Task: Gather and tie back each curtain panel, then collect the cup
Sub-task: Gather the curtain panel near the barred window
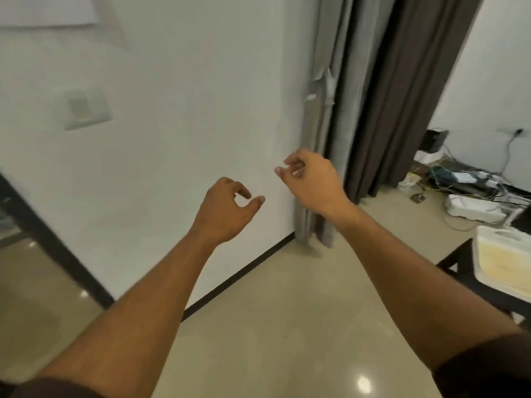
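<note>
a person's two bare arms are reaching forward in a room corner, both hands holding nothing. the left hand (227,209) is hanging in front of the white wall (178,110), its fingers (242,191) loosely curled with a gap showing between forefinger and thumb. the right hand (311,179) is sitting higher, at about 2 o'clock from the left one, its fingers loosely curled and slightly apart, gripping nothing; it is overlapping the pale edge of the curtain in the picture, though whether it is touching the cloth cannot be told.

the curtain panel (382,96) is hanging at 1 o'clock in the frame, its long axis running top to bottom and leaning a little in the wide-angle view, with the hem pointing down at the beige floor (287,311). the dark grey folds are lying on the right, and a paler grey lining (324,110) is facing the wall on the left.

at 3 o'clock, a tangle of cables (465,179) and white boxes is lying on the floor against the far wall. at 4 o'clock, a white foam tray (505,262) is resting on a dark table (459,259); what is inside it is too blurred to tell. a blurred wall switch plate (86,109) is showing at 9 o'clock. no cup can be made out in this blurred view.
</note>
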A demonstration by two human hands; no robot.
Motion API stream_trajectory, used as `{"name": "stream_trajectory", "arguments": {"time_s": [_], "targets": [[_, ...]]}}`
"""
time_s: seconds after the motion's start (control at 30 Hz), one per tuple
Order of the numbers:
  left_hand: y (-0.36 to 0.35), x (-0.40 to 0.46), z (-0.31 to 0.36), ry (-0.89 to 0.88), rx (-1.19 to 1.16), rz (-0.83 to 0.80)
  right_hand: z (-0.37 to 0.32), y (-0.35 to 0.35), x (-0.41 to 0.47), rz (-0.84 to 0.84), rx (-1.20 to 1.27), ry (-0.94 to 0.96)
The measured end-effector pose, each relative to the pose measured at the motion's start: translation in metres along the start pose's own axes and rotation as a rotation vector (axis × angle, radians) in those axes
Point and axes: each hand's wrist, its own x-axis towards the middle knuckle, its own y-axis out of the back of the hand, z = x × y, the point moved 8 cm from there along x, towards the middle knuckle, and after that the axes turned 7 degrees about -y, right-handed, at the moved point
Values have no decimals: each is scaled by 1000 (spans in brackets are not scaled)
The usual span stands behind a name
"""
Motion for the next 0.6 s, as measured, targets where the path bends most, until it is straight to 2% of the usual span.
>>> {"name": "stream_trajectory", "arguments": {"time_s": [0.33, 0.43, 0.6], "targets": [[-142, 203, 159, -257, -147, -70, 129, 165, 130, 204, -34, -102], [-166, 258, 177, -294, -167, -40, 152, 188, 174, 252, -48, -91], [-176, 359, 185, -371, -205, 135, 162, 219, 272, 347, -76, 32]]}}
